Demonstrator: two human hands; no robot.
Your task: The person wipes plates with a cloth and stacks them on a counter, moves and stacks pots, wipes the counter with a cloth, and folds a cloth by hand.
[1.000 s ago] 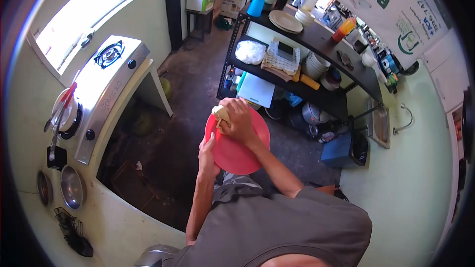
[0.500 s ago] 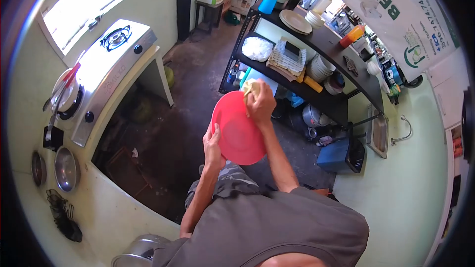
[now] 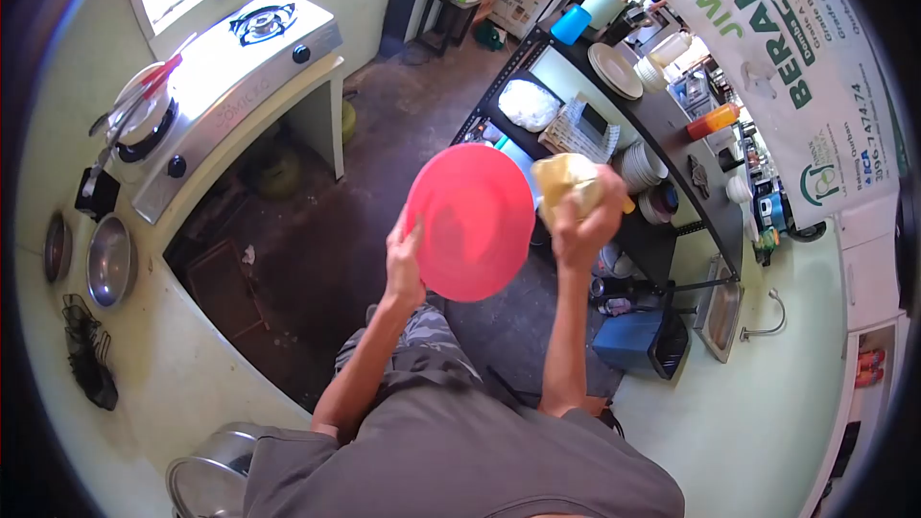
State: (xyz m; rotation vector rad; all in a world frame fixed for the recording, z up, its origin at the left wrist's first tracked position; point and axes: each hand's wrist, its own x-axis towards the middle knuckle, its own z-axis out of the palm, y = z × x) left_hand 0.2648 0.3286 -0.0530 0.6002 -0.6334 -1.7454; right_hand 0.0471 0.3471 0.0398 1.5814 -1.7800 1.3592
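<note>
A round red plate (image 3: 470, 223) is held up in front of my body, its broad face turned towards the camera. My left hand (image 3: 405, 264) grips its lower left edge, the thumb over the face and the other fingers hidden behind. To the right of the plate, and apart from it, my right hand (image 3: 587, 221) is closed on a crumpled yellow cloth (image 3: 566, 180). The cloth sticks out to the left of the fingers.
A two-burner stove (image 3: 235, 86) stands on the left counter, with metal bowls (image 3: 113, 261) nearer me. Ahead, a black shelf (image 3: 652, 101) bears plates, a blue cup and bottles. A blue bin (image 3: 638, 343) and a sink (image 3: 720, 312) are at the right.
My right hand has moved off the plate to the right with the cloth, which now hangs more spread out. The plate stays in my left hand. The view has turned to the right.
</note>
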